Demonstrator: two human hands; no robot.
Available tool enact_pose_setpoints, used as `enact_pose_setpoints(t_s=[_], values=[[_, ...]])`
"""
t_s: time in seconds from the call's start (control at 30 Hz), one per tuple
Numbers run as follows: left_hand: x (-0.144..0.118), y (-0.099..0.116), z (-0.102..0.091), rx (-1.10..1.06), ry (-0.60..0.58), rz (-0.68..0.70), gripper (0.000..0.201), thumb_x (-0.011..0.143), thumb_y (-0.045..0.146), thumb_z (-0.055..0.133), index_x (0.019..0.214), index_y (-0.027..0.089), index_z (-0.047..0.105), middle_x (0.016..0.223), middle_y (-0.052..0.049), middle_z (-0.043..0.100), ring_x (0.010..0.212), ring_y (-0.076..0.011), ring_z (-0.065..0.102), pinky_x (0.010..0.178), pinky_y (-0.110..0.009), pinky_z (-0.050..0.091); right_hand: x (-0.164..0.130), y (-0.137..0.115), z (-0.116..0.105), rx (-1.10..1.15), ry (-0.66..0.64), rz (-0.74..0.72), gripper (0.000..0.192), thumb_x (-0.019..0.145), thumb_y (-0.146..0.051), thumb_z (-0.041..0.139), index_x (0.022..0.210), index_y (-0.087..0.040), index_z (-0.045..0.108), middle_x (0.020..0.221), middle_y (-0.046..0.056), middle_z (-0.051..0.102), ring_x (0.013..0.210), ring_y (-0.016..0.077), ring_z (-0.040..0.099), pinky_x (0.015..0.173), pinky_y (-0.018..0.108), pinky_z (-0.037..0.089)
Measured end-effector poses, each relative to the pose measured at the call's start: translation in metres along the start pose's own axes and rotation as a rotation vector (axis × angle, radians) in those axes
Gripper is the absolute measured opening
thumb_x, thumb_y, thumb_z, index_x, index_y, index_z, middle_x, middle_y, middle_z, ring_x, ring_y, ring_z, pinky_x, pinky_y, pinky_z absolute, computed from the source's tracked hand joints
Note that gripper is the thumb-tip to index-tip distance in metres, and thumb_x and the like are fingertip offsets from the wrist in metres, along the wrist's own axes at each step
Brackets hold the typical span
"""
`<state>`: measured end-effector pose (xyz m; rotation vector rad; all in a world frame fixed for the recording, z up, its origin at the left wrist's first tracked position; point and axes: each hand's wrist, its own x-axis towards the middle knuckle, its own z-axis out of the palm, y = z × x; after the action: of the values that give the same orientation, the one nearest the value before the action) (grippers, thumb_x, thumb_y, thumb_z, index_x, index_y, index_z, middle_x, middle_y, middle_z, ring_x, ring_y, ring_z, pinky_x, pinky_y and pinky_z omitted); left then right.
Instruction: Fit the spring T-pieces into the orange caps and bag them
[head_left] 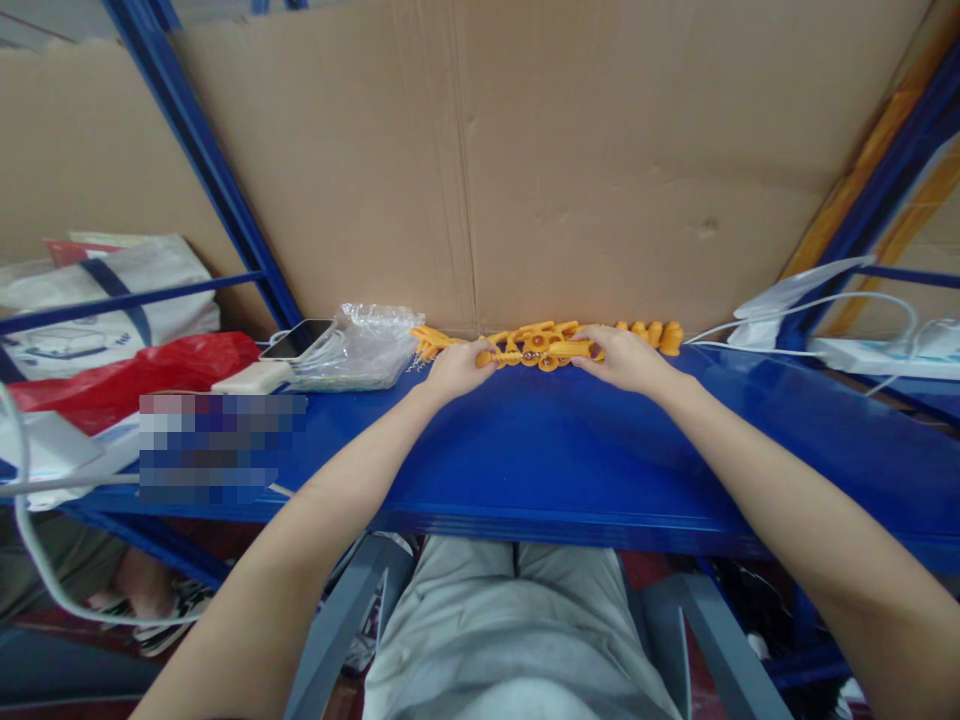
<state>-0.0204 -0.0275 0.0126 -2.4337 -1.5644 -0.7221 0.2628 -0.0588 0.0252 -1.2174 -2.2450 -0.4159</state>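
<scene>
A row of orange-yellow plastic parts (537, 340) lies at the back of the blue shelf, along the cardboard. Some look like rings, others like rods. My left hand (462, 370) is closed at the row's left side, its fingertips around the end of an orange plastic part (504, 357). Opposite it, my right hand (624, 358) pinches another orange plastic part (562, 349) between thumb and fingers. Thin orange pieces (429, 340) spread out beyond my left hand. Several cup-like orange pieces (667, 338) stand to the right of my right hand. My fingers hide portions of the row.
Cardboard (570, 170) walls off the back of the blue shelf (517, 450). To the left are a clear plastic bag (367, 350), a phone (300, 340), a white box (253, 378) and a red bag (165, 370). White cables (832, 300) run along the right side.
</scene>
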Motion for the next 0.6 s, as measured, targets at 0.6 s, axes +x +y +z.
enact_pose_setpoints(t_s=[0.6], values=[[-0.002,0.011,0.008,-0.183,0.087,0.085,0.026,0.085,0.032,0.068,0.106,0.019,0.075,0.074,-0.004,0.072,0.066,-0.0189,0.065,0.065,-0.028,0.046,0.001,-0.007,0.01,0.118,0.037,-0.121,0.025,0.09,-0.029,0.062,0.109,-0.016,0.07,0.101,0.013,0.077,0.087,0.0275,0.072,0.084,0.042,0.055]])
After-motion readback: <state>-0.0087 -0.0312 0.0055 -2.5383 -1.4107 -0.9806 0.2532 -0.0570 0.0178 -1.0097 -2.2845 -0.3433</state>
